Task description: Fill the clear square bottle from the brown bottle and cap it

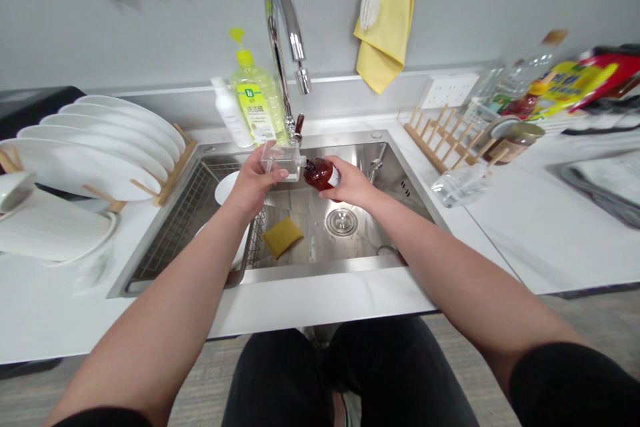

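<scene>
Over the steel sink (400,173) my left hand (253,183) grips a clear square container (281,159). My right hand (353,183) is wrapped round a small brown bottle (320,173), tipped on its side with its mouth against the clear container. Both hands sit just below the chrome tap (285,33). A yellow sponge (283,235) lies on the sink floor beneath them, next to the drain (341,221).
White plates (100,140) stand in a wooden rack at left, with a wire rack (190,213) and a white bowl (226,187) in the sink's left part. Green dish soap (255,97) stands behind the tap. An empty wooden rack (440,140), jars (515,137) and a fallen glass (460,185) are right.
</scene>
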`<state>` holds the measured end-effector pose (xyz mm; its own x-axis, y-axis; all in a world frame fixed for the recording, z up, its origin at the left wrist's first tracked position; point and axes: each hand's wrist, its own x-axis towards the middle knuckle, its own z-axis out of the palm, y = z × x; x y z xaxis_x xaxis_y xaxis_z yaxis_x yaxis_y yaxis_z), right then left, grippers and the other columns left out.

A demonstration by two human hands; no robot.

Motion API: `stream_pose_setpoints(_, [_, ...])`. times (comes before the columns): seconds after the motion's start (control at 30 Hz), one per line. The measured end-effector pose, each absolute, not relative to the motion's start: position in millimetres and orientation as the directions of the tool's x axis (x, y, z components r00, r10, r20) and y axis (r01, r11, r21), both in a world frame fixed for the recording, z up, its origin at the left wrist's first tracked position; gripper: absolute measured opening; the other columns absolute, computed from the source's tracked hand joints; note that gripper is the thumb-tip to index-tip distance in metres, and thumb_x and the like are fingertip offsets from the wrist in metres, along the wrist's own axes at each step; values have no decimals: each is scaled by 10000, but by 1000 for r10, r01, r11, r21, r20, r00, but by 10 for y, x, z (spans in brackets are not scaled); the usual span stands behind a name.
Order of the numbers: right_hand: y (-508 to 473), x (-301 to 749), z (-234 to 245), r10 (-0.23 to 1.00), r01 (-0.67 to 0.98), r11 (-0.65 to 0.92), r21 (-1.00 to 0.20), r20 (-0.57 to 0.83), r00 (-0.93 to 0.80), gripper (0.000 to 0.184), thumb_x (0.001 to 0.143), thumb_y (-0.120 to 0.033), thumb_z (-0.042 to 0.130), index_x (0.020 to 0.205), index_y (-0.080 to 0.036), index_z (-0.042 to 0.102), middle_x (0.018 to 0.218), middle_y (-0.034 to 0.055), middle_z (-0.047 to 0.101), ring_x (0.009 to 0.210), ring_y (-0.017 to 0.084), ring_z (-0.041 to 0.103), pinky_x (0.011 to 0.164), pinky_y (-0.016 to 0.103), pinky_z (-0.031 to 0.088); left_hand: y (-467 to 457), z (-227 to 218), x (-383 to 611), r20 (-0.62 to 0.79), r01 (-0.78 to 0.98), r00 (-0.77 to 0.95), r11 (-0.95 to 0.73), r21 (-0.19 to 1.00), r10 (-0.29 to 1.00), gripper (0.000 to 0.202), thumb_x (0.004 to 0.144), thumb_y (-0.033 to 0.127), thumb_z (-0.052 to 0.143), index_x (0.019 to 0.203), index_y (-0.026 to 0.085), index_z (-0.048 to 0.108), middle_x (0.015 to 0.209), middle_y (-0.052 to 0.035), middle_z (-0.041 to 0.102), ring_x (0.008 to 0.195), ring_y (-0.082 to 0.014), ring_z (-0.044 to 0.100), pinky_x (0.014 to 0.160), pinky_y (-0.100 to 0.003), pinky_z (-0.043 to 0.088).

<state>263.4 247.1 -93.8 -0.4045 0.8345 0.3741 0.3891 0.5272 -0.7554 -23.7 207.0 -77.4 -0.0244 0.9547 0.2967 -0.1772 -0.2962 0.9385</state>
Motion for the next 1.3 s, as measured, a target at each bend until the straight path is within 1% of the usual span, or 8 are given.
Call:
stream_pose_setpoints(0.2, [2446, 2627, -928, 849, 415, 507, -756, 355, -392, 944, 620, -211, 1033, 1517, -241, 738, 1514, 101, 797, 1420, 407, 754, 1282, 578, 546, 2085, -796, -254, 310, -159, -40, -312, 937, 950, 917, 654, 273, 1120, 1489, 338, 747, 1380, -56, 767, 1048, -220, 733, 872, -337, 608])
stream_pose_setpoints(0.4, [2420, 2625, -906, 849, 412, 503, -760, 345, -399, 910, 619, -211, 1024, 1486, -244, 749, 1479, 83, 815, 1385, 391, 769, 1263, 558, 557, 2089, -787, -245, 306, -159, -52, -310, 937, 951, 964, 616, 274, 1136, 1496, 327, 747, 1364, -50, 773, 1083, -225, 744, 914, -344, 618])
stream_pose_setpoints(0.5, [2413, 2625, -907, 847, 409, 505, -760, 346, -403, 890, 625, -212, 1018, 1474, -250, 753, 1463, 76, 821, 1374, 387, 773, 1257, 557, 558, 2081, -777, -238, 312, -147, -47, -316, 937, 949, 957, 626, 275, 1132, 1500, 330, 747, 1373, -50, 772, 1106, -230, 763, 953, -359, 643])
stream_pose_setpoints(0.67, [2413, 2628, -921, 849, 418, 501, -758, 336, -408, 904, 631, -226, 1031, 1488, -252, 744, 1447, 79, 823, 1347, 391, 782, 1236, 565, 569, 2082, -783, -246, 317, -149, -50, -321, 935, 947, 966, 615, 266, 1136, 1498, 334, 751, 1376, -57, 778, 1112, -240, 784, 940, -364, 674])
stream_pose_setpoints(0.8, [2422, 2637, -924, 847, 416, 498, -761, 325, -420, 894, 639, -228, 1022, 1486, -265, 741, 1439, 68, 822, 1337, 383, 783, 1229, 562, 571, 2089, -787, -254, 334, -136, -31, -335, 932, 942, 963, 638, 272, 1134, 1514, 325, 738, 1379, -61, 771, 1170, -258, 790, 996, -378, 664])
stream_pose_setpoints(0.97, [2430, 2642, -921, 836, 399, 506, -764, 322, -444, 900, 639, -232, 1019, 1494, -258, 737, 1438, 74, 820, 1334, 384, 780, 1226, 562, 568, 2080, -775, -243, 322, -137, -37, -324, 936, 946, 981, 618, 277, 1139, 1512, 330, 738, 1370, -47, 769, 1196, -257, 782, 1032, -380, 664])
stream_pose_setpoints(1.13, [2417, 2633, -916, 841, 415, 506, -756, 325, -432, 904, 636, -231, 1025, 1492, -237, 734, 1431, 84, 821, 1318, 382, 785, 1211, 557, 576, 2075, -775, -240, 322, -139, -37, -324, 936, 946, 984, 623, 267, 1136, 1518, 322, 731, 1385, -59, 768, 1190, -258, 781, 1007, -371, 665])
stream_pose_setpoints(1.3, [2403, 2629, -909, 845, 422, 505, -753, 330, -421, 892, 632, -242, 1035, 1475, -260, 741, 1409, 69, 829, 1301, 377, 791, 1202, 556, 584, 2062, -759, -238, 320, -141, -33, -321, 936, 947, 967, 631, 266, 1138, 1507, 334, 737, 1396, -61, 772, 1202, -271, 774, 1005, -380, 665])
